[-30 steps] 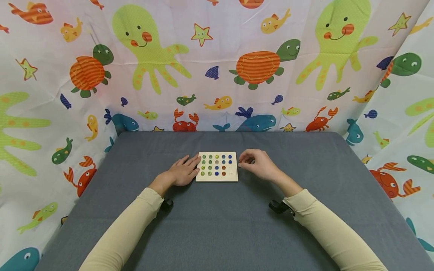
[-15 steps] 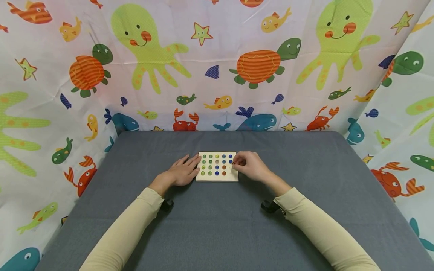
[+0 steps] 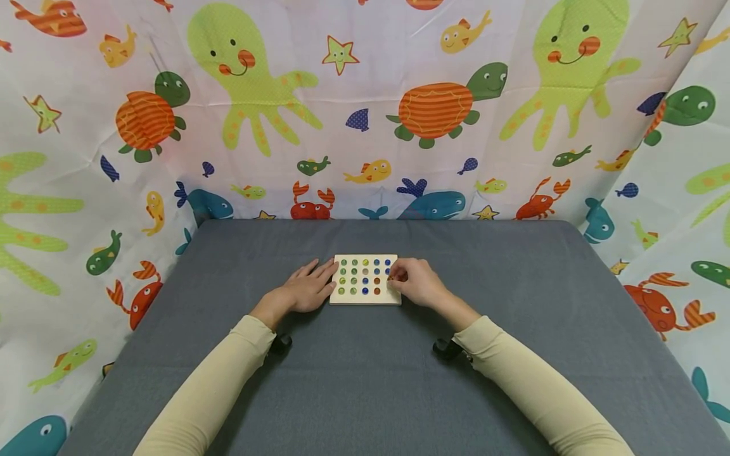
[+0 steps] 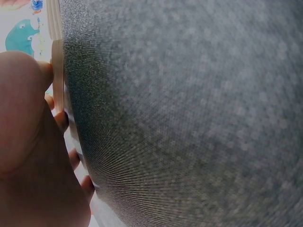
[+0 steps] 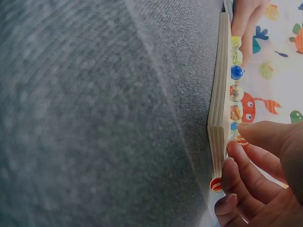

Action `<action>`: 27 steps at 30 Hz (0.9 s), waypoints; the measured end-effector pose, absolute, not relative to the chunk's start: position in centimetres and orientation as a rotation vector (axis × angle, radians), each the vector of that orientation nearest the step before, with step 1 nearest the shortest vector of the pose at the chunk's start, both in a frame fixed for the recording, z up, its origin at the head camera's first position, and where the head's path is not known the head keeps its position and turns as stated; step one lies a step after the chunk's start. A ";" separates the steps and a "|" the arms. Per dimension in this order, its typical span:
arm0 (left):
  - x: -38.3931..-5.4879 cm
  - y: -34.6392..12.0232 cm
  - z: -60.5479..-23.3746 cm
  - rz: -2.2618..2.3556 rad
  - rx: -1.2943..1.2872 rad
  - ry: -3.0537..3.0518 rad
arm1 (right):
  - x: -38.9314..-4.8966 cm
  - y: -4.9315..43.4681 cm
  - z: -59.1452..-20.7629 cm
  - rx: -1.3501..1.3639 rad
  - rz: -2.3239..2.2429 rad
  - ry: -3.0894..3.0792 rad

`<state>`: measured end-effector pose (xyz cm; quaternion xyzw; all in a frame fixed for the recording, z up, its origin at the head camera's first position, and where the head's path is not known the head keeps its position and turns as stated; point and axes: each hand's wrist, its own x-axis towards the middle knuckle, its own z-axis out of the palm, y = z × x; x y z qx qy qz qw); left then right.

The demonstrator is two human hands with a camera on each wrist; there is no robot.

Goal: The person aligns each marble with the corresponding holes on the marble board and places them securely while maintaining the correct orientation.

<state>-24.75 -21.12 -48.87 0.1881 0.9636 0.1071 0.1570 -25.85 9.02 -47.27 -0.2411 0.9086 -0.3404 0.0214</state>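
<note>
A pale wooden board [image 3: 365, 300] holds rows of glass marbles in green, yellow, blue and red-brown. My left hand [image 3: 307, 287] lies with fingers spread, fingertips on the board's left edge. At the board's right side, my right hand [image 3: 419, 281] pinches an orange-and-white swirled marble [image 5: 242, 138] between thumb and fingertip, close over the right-hand column. A second red-striped marble [image 5: 216, 184] shows beside the lower fingers of that hand, by the board's edge in the right wrist view. The right hand hides part of the right-hand column in the head view.
A grey cloth [image 3: 365, 380] covers the table under the board. Behind and at both sides hangs a white curtain [image 3: 342, 139] printed with sea animals. Both wrists carry black straps.
My right hand has moved left from beside the board to over its right-hand column, with the marble in its fingertips. The left hand has stayed in place.
</note>
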 end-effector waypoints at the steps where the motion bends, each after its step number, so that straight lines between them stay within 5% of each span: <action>1: -24.8 -21.1 -48.9 0.308 0.538 2.759 | -25.8 9.0 -47.3 -0.747 -1.055 2.819; 27: -24.7 -21.1 -48.8 0.300 0.536 2.764 | -25.3 8.4 -47.1 -0.731 -0.996 2.875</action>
